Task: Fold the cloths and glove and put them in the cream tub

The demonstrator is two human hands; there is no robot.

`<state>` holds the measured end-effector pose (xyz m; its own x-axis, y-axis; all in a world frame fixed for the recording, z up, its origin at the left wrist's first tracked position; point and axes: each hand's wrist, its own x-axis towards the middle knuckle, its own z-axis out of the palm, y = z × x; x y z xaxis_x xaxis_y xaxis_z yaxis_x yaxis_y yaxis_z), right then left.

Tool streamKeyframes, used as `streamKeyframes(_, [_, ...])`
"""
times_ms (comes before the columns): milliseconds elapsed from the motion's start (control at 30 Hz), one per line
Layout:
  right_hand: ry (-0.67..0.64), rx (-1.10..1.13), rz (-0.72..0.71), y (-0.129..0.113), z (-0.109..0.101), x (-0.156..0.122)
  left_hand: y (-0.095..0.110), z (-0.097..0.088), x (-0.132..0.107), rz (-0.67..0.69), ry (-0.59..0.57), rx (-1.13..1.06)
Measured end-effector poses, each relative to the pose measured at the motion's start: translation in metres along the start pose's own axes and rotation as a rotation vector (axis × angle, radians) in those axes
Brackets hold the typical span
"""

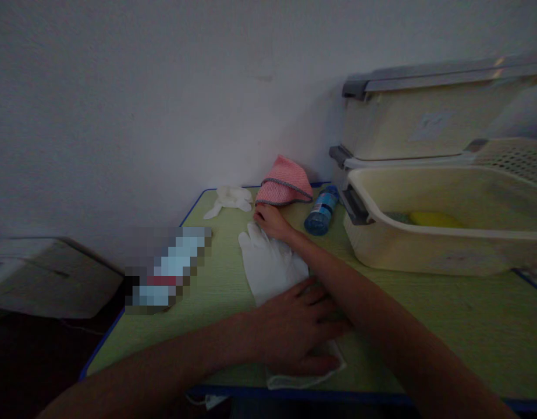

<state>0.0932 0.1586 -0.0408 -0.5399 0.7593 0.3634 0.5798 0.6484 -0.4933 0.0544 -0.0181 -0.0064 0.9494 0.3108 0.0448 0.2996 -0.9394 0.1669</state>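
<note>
A thin white glove (274,265) lies flat on the table, its fingers pointing away from me and its cuff towards the front edge. My left hand (301,329) rests palm down across the cuff end, fingers stretched out and a little apart. Reaching over from the right, my right hand (271,221) is at the glove's fingertips with its own fingers bent closed, seemingly on a glove finger; the exact contact is hard to see. My right forearm hides part of the glove's right side. A second white glove (231,198) lies crumpled near the wall.
A folded pink cloth (283,183) and a blue bottle (323,209) lie at the back of the green table (220,273). Cream storage baskets (408,250) stand on the right, something yellow (434,219) inside one. A blurred-out flat object (172,270) lies at the left edge.
</note>
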Motion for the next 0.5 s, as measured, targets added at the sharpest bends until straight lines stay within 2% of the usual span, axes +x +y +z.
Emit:
streamKeyframes(167, [0.078,0.2,-0.008,0.009,-0.013,0.004,0.001,0.001,-0.001,-0.037,-0.025,-0.036])
streamKeyframes(300, [0.167,0.297,-0.018,-0.001,-0.033,-0.006,0.002,0.0,-0.002,-0.04,-0.037,-0.051])
streamKeyframes(433, [0.173,0.345,-0.058,-0.021,-0.058,-0.044,0.002,0.002,-0.003,-0.046,-0.039,-0.065])
streamKeyframes(500, [0.092,0.352,-0.096,-0.029,-0.069,-0.07,0.001,0.003,-0.003,-0.043,-0.029,-0.061])
